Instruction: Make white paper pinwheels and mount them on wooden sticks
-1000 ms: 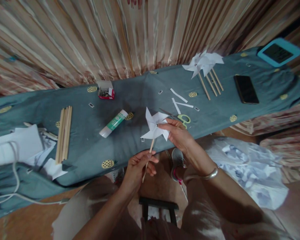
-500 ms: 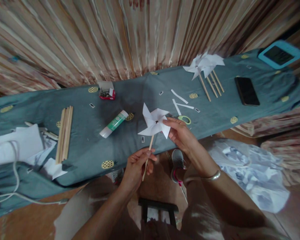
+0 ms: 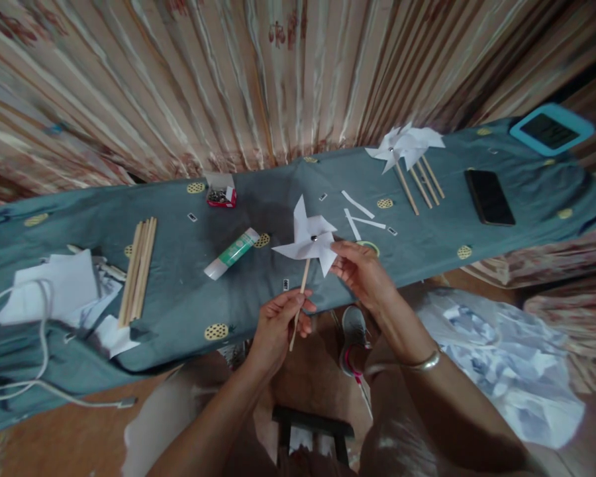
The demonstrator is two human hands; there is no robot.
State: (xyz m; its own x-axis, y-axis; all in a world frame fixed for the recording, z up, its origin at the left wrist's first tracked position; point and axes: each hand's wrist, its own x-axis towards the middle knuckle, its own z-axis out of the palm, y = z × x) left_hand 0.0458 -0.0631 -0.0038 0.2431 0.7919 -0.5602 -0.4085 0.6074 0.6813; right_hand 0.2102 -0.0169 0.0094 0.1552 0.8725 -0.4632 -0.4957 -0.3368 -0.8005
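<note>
L grip [image 3: 281, 321] clamped on stick [image 3: 305, 275] of white paper pinwheel [image 3: 308, 248], held over bench [image 3: 179, 278] front edge, approx. centre. R grip [image 3: 361, 268] at blade's [image 3: 326, 258] R edge; can't tell if pinched. Glue tube [image 3: 232, 254] lies L of pinwheel; dowels [image 3: 138, 271] far L, nr sheets [image 3: 74, 278]. More pinwheels [image 3: 410, 144] rear R, nr phone [image 3: 490, 197].

The left hand [image 3: 277, 324] holds the stick [image 3: 305, 278] of a white paper pinwheel [image 3: 306, 248]; the right hand [image 3: 365, 273] is at its right edge. Surface [image 3: 179, 285], left side: glue stick [image 3: 232, 254], wooden sticks [image 3: 138, 273], paper [image 3: 72, 285]. Far side, left of centre: open box [image 3: 233, 197]. Right side: more pinwheels [image 3: 411, 143], phone [image 3: 490, 197], blue-framed display [image 3: 550, 130].
</note>
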